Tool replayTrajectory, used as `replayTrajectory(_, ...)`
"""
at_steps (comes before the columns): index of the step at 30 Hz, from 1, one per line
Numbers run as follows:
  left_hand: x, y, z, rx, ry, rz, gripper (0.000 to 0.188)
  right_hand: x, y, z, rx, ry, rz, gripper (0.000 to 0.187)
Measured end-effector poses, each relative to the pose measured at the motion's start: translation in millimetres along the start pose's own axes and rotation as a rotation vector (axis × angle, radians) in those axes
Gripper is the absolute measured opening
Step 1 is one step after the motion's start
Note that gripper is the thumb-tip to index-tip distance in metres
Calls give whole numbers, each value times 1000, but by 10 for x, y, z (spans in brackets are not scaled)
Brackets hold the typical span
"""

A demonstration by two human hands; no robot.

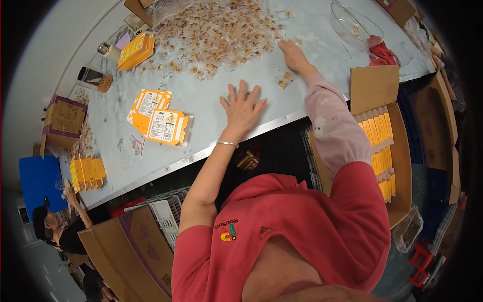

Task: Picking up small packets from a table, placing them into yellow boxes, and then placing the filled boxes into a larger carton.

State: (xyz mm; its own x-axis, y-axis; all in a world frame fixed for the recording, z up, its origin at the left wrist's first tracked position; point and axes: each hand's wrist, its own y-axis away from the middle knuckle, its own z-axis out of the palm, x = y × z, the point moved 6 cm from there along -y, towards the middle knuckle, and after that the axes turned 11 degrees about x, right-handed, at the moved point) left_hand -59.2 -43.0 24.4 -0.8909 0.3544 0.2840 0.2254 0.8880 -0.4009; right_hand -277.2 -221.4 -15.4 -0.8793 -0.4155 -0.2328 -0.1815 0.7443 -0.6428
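One wide fisheye view looks steeply down from head height, close above the red short-sleeved fabric top (302,216) at the near side, and faces the pale grey metal-edged table (197,105) beyond; the bare left hand (242,108) and bare right hand (296,56) lie farther from the lens

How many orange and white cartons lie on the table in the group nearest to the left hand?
2. The front carton, nearer the edge of the table, partly covers the rear carton. Both lie left of the left hand. Others may be hidden underneath.
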Motion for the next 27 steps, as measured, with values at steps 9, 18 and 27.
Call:
replayTrajectory(9,-1718,258,-1315,-360,-9,-17,77,622,-157,-281,56,-79,233,36)
replayTrajectory(18,-1919,532,-1338,-686,-526,10,126,-423,308,-416,-299,-245,261,54)
replayTrajectory(27,-1709,361,-667,-409,-93,-51,120,-1191,655,-307,-124,-94,98,51)
